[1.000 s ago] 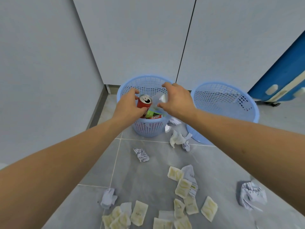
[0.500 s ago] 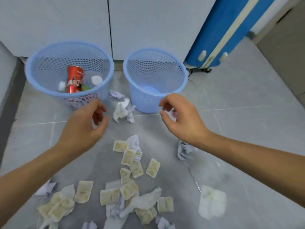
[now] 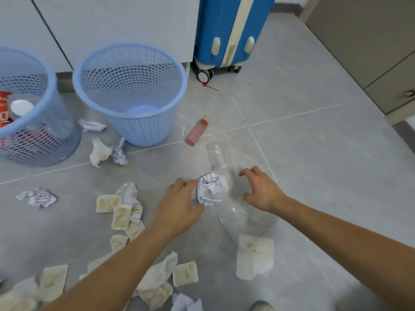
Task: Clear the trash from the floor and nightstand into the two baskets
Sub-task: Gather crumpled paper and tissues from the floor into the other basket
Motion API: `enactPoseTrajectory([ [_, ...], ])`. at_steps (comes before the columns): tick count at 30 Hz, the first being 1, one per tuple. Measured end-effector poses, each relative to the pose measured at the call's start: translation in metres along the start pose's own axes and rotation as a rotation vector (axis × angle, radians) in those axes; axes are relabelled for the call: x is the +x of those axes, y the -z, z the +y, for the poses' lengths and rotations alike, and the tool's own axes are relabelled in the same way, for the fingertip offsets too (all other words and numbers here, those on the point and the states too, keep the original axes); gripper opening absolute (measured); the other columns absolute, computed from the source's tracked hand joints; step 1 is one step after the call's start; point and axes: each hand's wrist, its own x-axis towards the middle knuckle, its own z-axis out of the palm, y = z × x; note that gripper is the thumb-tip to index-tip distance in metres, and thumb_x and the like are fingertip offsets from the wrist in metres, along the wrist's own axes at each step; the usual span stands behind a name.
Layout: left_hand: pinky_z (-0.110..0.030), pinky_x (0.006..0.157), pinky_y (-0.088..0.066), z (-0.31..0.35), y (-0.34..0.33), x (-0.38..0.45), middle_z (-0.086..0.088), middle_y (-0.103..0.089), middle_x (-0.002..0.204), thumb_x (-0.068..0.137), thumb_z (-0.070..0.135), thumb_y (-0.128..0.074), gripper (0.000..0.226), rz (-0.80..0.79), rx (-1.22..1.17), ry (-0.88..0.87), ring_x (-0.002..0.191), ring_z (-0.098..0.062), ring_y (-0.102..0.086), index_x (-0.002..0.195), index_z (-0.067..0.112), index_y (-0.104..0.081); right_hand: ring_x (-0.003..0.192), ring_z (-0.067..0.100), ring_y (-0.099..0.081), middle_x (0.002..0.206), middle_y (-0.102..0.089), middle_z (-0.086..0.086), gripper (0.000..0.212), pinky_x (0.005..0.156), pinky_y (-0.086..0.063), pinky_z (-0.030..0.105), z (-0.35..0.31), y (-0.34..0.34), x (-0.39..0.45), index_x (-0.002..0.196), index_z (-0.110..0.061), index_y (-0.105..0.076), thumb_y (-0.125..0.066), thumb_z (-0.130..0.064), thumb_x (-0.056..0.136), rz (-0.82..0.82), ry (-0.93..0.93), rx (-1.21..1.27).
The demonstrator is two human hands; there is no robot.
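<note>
two bare hands are seen low over a grey tiled floor (image 3: 314, 153). the left hand (image 3: 179, 207) is placed at the 9 o'clock side of a crumpled printed paper ball (image 3: 211, 187); its fingers are spread apart, with fingertips and thumb touching the ball's edge, not closed around it. the right hand (image 3: 261, 189) is held at the 3 o'clock side of the ball, fingers curled and apart, over a clear plastic bottle (image 3: 233, 212) that lies on the floor. whether the right hand touches the bottle cannot be told. the bottle's open neck is pointed toward 12 o'clock, and the paper ball rests against its shoulder.

a small pink bottle (image 3: 197, 130) lies at 12 o'clock from the hands, just beside the empty blue basket (image 3: 157, 129). a second blue basket (image 3: 51, 144) stands at 10 o'clock, at the frame's left edge; a red can (image 3: 4, 108) and a white round item are seen inside it. crumpled paper (image 3: 105, 151) lies between the two baskets. another paper ball (image 3: 38, 197) lies at 9 o'clock. pale square packets (image 3: 121, 216) are scattered from 8 to 6 o'clock. a white tissue wad (image 3: 254, 257) lies at 5 o'clock, touching the clear bottle's base. a blue suitcase (image 3: 224, 30) stands at 12 o'clock against white cabinet doors (image 3: 112, 19).
</note>
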Motion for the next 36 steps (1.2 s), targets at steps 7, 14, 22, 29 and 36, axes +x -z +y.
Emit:
enactPoseTrajectory([
  [7, -0.045, 0.099, -0.046, 0.030, -0.054, 0.058, -0.002, -0.026, 0.155, 0.087, 0.043, -0.065, 0.068, -0.100, 0.369, -0.097, 0.135, -0.029, -0.034, 0.148, 0.039, -0.036, 0.123, 0.030, -0.052, 0.135, -0.042, 0.005, 0.065, 0.096, -0.051, 0.043, 0.011, 0.003, 0.033, 0.139, -0.023, -0.043, -0.067, -0.018, 0.079, 0.078, -0.036, 0.164],
  [14, -0.040, 0.074, -0.053, 0.013, -0.052, 0.054, -0.008, -0.040, 0.121, 0.092, 0.023, -0.065, 0.023, -0.122, 0.277, -0.117, 0.111, -0.028, -0.045, 0.112, 0.020, -0.054, 0.117, 0.024, -0.045, 0.128, -0.045, -0.002, 0.061, 0.094, -0.049, 0.039, 0.037, -0.011, 0.005, 0.133, -0.024, -0.046, -0.070, -0.022, 0.076, 0.063, 0.046, 0.064],
  [22, -0.037, 0.068, -0.050, -0.028, -0.018, -0.038, 0.004, -0.043, 0.098, 0.090, 0.023, -0.071, 0.018, 0.032, 0.041, -0.130, 0.085, -0.018, -0.049, 0.099, 0.028, -0.057, 0.114, 0.018, -0.038, 0.126, -0.035, -0.008, 0.083, 0.086, -0.053, 0.040, 0.041, -0.086, -0.115, 0.131, -0.038, -0.037, -0.076, -0.063, 0.062, -0.066, 0.100, -0.049],
  [29, -0.028, 0.065, -0.046, -0.058, 0.002, -0.091, 0.008, -0.041, 0.094, 0.088, 0.023, -0.075, 0.023, 0.068, -0.018, -0.055, 0.079, -0.007, -0.049, 0.099, 0.029, -0.055, 0.120, 0.021, -0.037, 0.134, -0.031, -0.004, 0.092, 0.079, -0.056, 0.033, 0.041, -0.139, -0.137, 0.143, -0.038, -0.031, -0.084, -0.047, 0.068, -0.059, -0.002, -0.114],
  [36, -0.033, 0.065, -0.048, -0.064, 0.023, -0.097, 0.010, -0.042, 0.100, 0.086, 0.028, -0.075, 0.025, 0.124, -0.050, -0.033, 0.084, -0.013, -0.051, 0.101, 0.033, -0.055, 0.097, 0.018, -0.057, 0.108, -0.051, -0.009, 0.030, 0.068, -0.048, 0.028, 0.042, -0.150, -0.139, 0.105, -0.022, -0.059, -0.069, -0.017, 0.076, 0.068, 0.068, 0.066],
])
